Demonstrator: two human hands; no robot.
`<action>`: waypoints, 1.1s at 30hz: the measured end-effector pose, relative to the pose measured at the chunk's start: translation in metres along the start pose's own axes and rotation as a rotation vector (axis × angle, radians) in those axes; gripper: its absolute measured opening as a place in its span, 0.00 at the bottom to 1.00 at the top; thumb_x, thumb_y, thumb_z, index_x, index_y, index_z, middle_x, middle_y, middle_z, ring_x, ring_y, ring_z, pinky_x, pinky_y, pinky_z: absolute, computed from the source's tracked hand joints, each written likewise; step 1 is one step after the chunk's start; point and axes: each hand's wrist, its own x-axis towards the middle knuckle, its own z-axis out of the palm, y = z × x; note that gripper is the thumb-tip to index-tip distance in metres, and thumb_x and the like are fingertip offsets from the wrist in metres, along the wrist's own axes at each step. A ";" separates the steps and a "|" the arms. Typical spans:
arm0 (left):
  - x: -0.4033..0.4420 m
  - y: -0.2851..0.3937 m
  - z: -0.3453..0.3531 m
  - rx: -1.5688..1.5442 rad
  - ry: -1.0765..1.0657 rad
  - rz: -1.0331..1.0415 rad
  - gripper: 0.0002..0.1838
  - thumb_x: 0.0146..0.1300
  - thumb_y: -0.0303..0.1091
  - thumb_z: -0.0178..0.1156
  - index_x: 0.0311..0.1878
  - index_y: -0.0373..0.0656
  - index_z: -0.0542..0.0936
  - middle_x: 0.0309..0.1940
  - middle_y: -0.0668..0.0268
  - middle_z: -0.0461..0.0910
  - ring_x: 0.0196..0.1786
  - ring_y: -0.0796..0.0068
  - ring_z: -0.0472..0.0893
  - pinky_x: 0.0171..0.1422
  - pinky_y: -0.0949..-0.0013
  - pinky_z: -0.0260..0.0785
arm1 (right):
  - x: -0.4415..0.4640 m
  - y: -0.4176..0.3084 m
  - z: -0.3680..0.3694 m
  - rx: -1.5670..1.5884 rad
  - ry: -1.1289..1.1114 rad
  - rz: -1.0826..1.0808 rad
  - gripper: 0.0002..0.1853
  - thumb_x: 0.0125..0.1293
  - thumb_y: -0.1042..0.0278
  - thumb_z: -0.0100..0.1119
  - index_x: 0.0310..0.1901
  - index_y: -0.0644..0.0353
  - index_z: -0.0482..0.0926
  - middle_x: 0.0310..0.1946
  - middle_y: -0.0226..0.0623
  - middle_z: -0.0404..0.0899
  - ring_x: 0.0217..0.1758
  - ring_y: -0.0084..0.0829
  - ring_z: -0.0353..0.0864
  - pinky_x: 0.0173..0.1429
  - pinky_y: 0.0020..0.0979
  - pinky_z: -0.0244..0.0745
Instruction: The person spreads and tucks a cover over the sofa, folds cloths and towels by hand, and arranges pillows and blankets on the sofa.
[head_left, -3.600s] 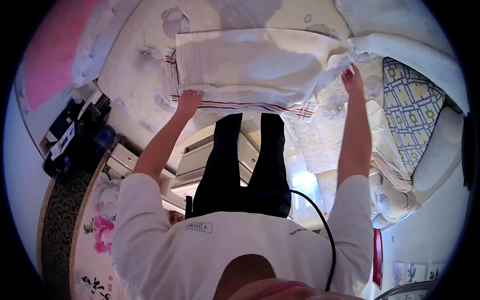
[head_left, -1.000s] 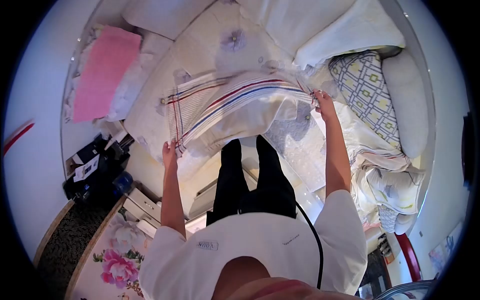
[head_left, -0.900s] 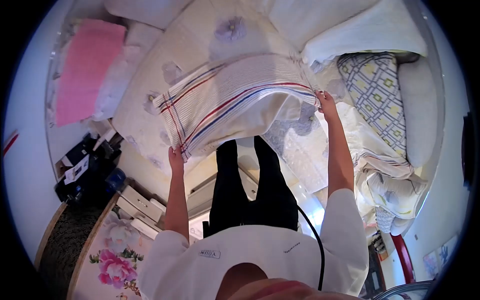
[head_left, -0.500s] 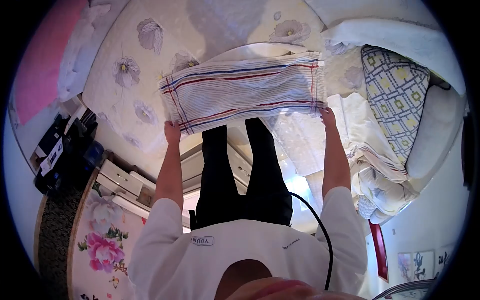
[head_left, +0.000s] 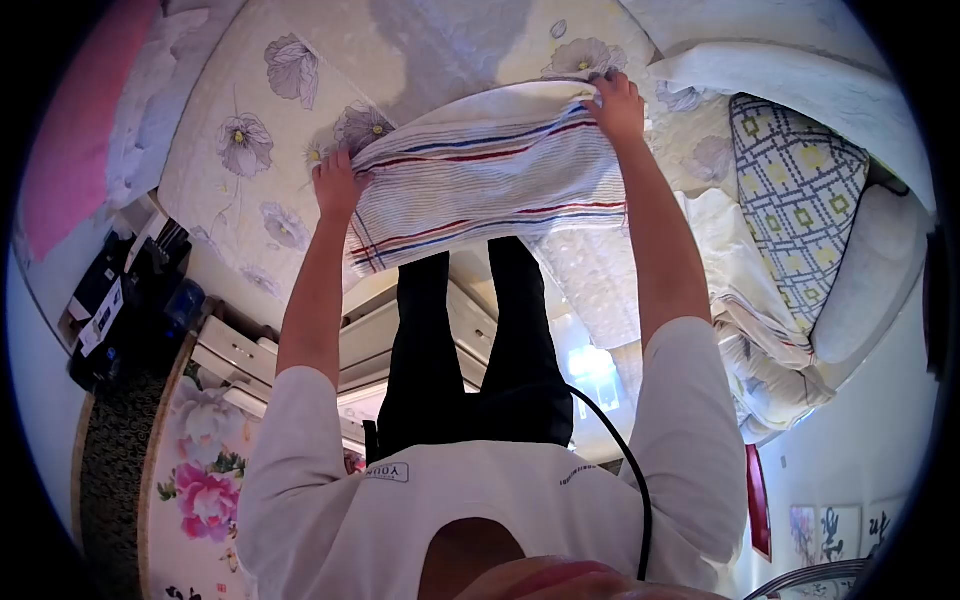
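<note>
A striped towel (head_left: 490, 165), white with red and blue bands, lies spread at the near edge of the bed, above my legs. At its far left corner, my left hand (head_left: 337, 185) has its fingers closed on the edge. My right hand (head_left: 618, 105) reaches farther out and grips the far right corner. Pale white cloth shows along the towel's far edge. Both hands partly cover the towel's corners.
The flowered bed sheet (head_left: 225, 195) spreads around the towel. To the right are a patterned pillow (head_left: 800, 200), a grey cushion (head_left: 875, 270) and crumpled bedding (head_left: 765, 340). White drawers (head_left: 235, 350) and a black printer-like machine (head_left: 110, 300) stand left. A black cable (head_left: 632, 455) crosses my body.
Both hands have moved from the towel's near corners up to its far corners, the right one farther. The towel's right end has drawn inward, and more pale cloth shows behind it.
</note>
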 end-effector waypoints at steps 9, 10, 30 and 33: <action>0.034 -0.095 -0.056 -0.403 -0.258 -0.074 0.18 0.47 0.39 0.63 0.41 0.43 0.75 0.34 0.56 0.80 0.40 0.54 0.78 0.43 0.61 0.69 | 0.050 0.001 -0.059 0.316 -0.356 -0.105 0.25 0.53 0.55 0.61 0.49 0.60 0.70 0.40 0.50 0.77 0.45 0.49 0.75 0.49 0.39 0.69; 0.045 -0.106 -0.070 -0.382 -0.199 -0.070 0.19 0.47 0.39 0.63 0.43 0.44 0.75 0.34 0.56 0.79 0.40 0.54 0.78 0.43 0.60 0.69 | 0.069 -0.013 -0.074 0.342 -0.327 -0.166 0.26 0.53 0.53 0.61 0.50 0.60 0.70 0.41 0.51 0.77 0.45 0.50 0.75 0.50 0.39 0.68; 0.112 -0.177 -0.102 -0.455 0.296 0.160 0.11 0.42 0.25 0.59 0.30 0.37 0.69 0.27 0.58 0.71 0.34 0.57 0.72 0.38 0.61 0.65 | 0.184 -0.056 -0.066 0.056 0.056 -0.190 0.20 0.51 0.60 0.61 0.47 0.53 0.74 0.47 0.39 0.74 0.49 0.44 0.74 0.53 0.39 0.69; 0.111 -0.176 -0.100 -0.407 0.148 0.214 0.12 0.39 0.23 0.60 0.30 0.38 0.70 0.29 0.58 0.73 0.34 0.59 0.73 0.39 0.64 0.65 | 0.188 -0.054 -0.050 -0.138 0.027 -0.074 0.18 0.53 0.61 0.58 0.48 0.53 0.74 0.46 0.40 0.74 0.48 0.45 0.74 0.53 0.39 0.69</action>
